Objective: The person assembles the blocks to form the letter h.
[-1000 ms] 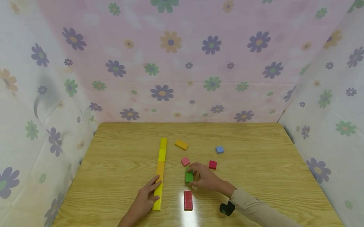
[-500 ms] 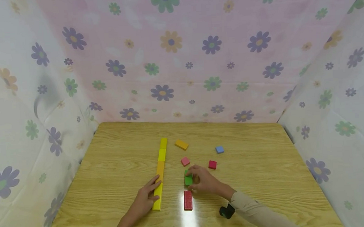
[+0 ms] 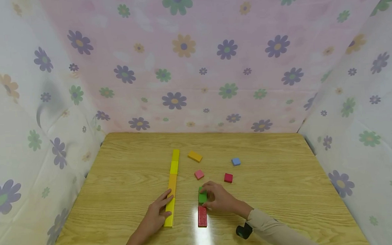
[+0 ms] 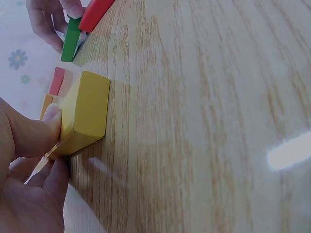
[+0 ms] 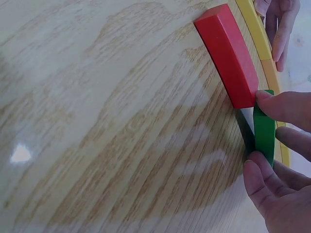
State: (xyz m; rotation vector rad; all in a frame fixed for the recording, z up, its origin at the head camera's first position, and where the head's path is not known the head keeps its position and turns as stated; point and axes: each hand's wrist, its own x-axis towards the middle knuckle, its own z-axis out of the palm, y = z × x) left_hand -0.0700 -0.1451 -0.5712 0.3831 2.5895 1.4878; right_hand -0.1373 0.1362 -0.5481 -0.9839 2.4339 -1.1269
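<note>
In the head view a row of yellow and orange blocks runs away from the person, end to end. My left hand (image 3: 155, 212) holds the near yellow block (image 4: 92, 104) of that row, with the thumb on one face and fingers along another. My right hand (image 3: 221, 199) pinches a green block (image 3: 202, 195) between thumb and fingertips. The green block stands at the far end of a red block (image 3: 202, 216), close against it; in the right wrist view the green block (image 5: 264, 127) meets the red block's end (image 5: 228, 53) near the thumb.
Beyond the right hand lie a pink block (image 3: 199, 175), an orange block (image 3: 195, 156), a dark red block (image 3: 228, 178) and a blue block (image 3: 236, 162). Flowered cloth (image 3: 196, 63) encloses the wooden table (image 3: 268, 163) at the back and sides.
My right hand has moved the green block toward the person, bringing it up to the red block's far end. The left hand has stayed on the yellow block.
</note>
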